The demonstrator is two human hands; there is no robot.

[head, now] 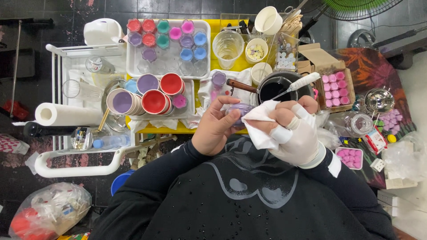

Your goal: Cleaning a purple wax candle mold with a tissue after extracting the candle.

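The left hand (216, 128) is cupping a small lilac candle cup (240, 109) at chest height, just in front of the yellow table (209, 129), with its fingers closed around the cup's left side. The right hand (297, 131), wearing a whitish glove, is pressing a folded white tissue (259, 124) against the cup's right side, thumb and fingers pinched on the tissue. So the cup is sitting between the 2 hands, touching both, and the tissue is meeting it from the right. The cup's long axis is hard to read; it seems tipped toward the left palm.

Most of the cup is hidden by fingers and tissue, so its rim and contents cannot be made out. Just beyond the hands a dark pot (279, 87) is sitting with a white-handled tool (299, 84) resting in it. To the left, red and lilac filled cups (147, 95) are lying in a white tray (189, 109).
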